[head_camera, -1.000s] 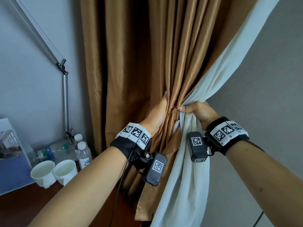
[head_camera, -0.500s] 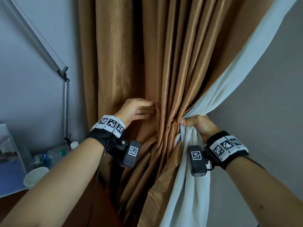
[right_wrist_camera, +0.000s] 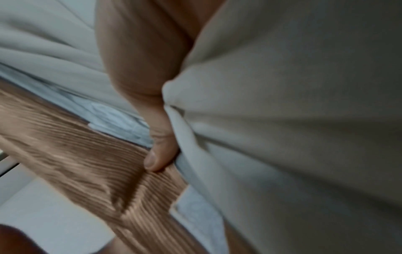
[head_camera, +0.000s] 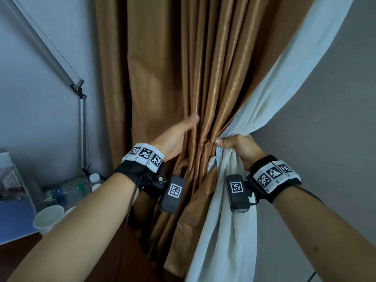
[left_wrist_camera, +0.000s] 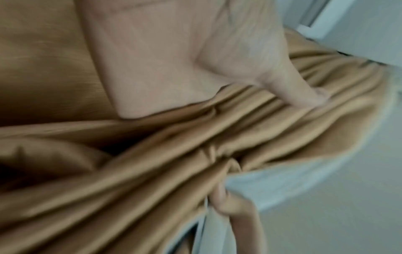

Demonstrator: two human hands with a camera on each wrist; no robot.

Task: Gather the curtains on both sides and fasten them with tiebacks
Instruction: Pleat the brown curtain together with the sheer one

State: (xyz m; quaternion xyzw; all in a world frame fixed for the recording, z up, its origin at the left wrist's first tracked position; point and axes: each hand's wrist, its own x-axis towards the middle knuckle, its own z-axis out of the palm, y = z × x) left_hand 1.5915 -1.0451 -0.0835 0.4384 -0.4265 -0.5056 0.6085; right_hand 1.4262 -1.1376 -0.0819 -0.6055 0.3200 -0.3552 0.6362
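A big brown curtain (head_camera: 162, 78) hangs down the middle of the head view, and it has a pale white lining (head_camera: 230, 220) on its right side. The right hand (head_camera: 238, 147) is just right of the middle of the frame. Its fingers are curled tight around the bunched cloth — it grips both the white lining and the brown folds where they come together. In the right wrist view the thumb (right_wrist_camera: 158, 154) presses on the cloth right where the white part meets the brown part. The left hand (head_camera: 173, 139) is just left of that bunch, close to the right hand but not touching it. Its thumb points up and lies against a brown fold, and the palm rests on the curtain. The left wrist view is blurry, and the other fingers are hidden by the cloth, so I cannot tell if this hand is holding the curtain or only touching it. Below the hands the curtain fans out and falls to the bottom of the frame. At the left side a silver lamp arm (head_camera: 81, 129) stands by the grey wall. In the lower left there is a white cup (head_camera: 47, 218) on a dark table (head_camera: 12, 253) — with some water bottles (head_camera: 69, 190) behind it.
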